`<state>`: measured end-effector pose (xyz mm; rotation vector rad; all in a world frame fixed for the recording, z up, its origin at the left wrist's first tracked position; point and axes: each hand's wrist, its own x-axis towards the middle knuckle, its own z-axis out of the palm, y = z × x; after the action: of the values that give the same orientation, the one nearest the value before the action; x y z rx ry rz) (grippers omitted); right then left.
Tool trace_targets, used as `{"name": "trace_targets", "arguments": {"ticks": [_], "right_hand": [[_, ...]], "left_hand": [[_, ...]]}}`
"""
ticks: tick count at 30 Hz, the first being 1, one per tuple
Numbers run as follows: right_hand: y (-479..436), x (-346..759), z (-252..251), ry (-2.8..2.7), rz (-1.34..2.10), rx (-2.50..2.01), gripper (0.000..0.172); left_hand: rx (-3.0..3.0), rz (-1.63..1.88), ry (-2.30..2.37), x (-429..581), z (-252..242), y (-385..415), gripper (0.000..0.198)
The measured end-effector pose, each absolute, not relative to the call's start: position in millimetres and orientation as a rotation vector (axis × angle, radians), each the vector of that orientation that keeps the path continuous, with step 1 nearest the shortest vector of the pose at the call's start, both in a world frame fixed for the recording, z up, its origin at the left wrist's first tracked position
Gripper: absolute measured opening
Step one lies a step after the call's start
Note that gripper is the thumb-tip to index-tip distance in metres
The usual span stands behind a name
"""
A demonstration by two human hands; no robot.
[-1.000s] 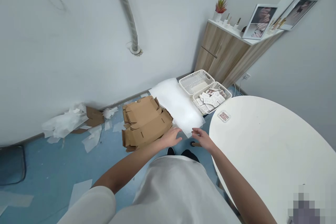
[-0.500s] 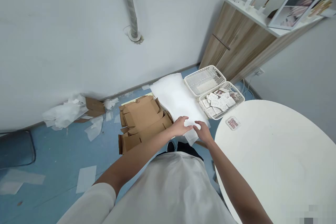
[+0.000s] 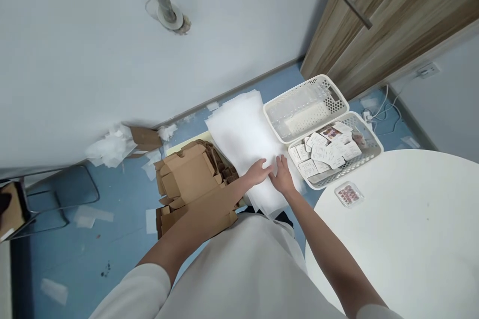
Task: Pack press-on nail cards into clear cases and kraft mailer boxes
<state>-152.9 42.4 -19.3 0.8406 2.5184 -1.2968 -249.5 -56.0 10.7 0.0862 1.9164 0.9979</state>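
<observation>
A stack of thin white foam sheets (image 3: 239, 129) lies in front of me, its near end close to my body. Both hands are over its near part, side by side with the thumbs almost meeting. My left hand (image 3: 258, 172) is open, fingers slightly bent and thumb apart. My right hand (image 3: 283, 178) is also open, its fingers stretched forward. Whether the fingertips press on the top sheet, I cannot tell. Left of the sheets, partly under my left forearm, are flattened brown cardboard boxes (image 3: 190, 172) in a pile.
Two white plastic baskets stand right of the sheets: one basket (image 3: 277, 122) holds clear plastic, the other (image 3: 374, 147) printed cards. A small clear case (image 3: 349, 194) with reddish pieces sits on the round white table (image 3: 407, 239). Scraps and a chair (image 3: 67, 189) are at left; a wooden cabinet (image 3: 359, 25) stands behind.
My view has tilted down and come nearer to the sheets and baskets. Both hands are now farther over the sheets, and the right fingers have straightened from a curled pose.
</observation>
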Motion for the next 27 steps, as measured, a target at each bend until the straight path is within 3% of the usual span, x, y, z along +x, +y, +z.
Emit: {"name": "trace_targets", "arguments": {"ticks": [11,19,27], "right_hand": [[16,-157,-19,2.441,-1.194,0.283,0.059],[35,-157,-22,2.563,-1.077,0.679,0.062],[17,-155,-21,2.539,-1.067,0.381,0.067]], "left_hand": [[0.037,0.870,1.907,-245,-5,-49,0.027],[-0.136,0.848,2.021,-244,0,-44,0.057],[-0.111,0.977,1.984,-242,-15,-42,0.022]]}}
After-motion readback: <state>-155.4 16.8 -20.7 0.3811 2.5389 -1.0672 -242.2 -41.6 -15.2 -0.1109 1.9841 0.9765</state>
